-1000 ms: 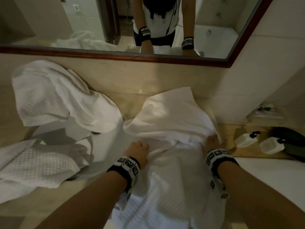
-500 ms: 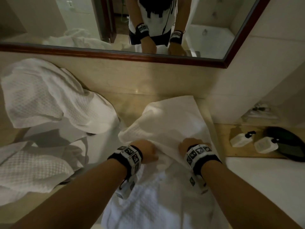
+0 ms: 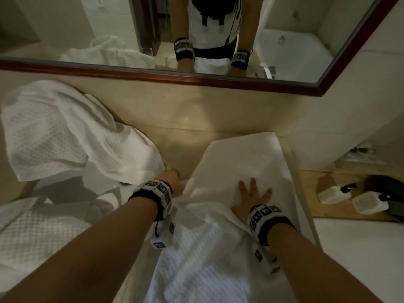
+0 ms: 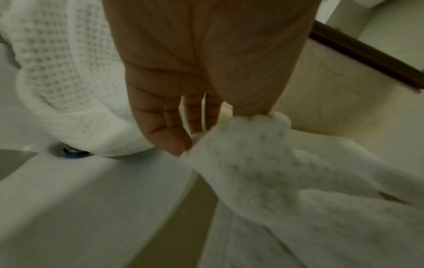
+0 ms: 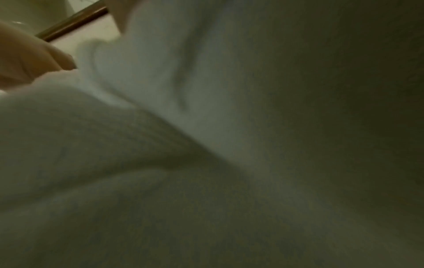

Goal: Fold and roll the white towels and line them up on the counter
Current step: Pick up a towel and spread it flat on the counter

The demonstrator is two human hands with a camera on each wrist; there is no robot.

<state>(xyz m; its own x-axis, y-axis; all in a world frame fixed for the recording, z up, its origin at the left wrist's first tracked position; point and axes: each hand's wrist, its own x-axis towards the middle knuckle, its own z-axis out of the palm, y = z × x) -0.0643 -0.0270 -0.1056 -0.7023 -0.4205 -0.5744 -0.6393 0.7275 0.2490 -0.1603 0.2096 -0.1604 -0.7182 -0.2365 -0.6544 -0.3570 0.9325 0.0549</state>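
A white waffle towel [image 3: 247, 158] lies along the beige counter [image 3: 188, 132], its near part hanging toward me. My right hand [image 3: 253, 193] lies flat on it with fingers spread, pressing the cloth down. My left hand [image 3: 175, 178] grips the towel's left edge [image 4: 243, 137], fingers curled round a bunched fold. In the right wrist view only blurred white towel [image 5: 160, 145] shows. A second crumpled white towel [image 3: 65, 136] lies at the back left. A third white towel [image 3: 28, 232] lies at the near left.
A white sink basin [image 4: 69, 199] with a metal drain [image 4: 73, 151] sits left of the towel. A dark-framed mirror [image 3: 196, 79] runs along the back wall. Two white pump bottles [image 3: 334, 193] and a dark object [image 3: 391, 189] lie on the lower shelf at right.
The towel's far part has gone from a raised, bunched heap to lying flat on the counter. My right hand opened out flat on it; my left hand moved left to its edge.
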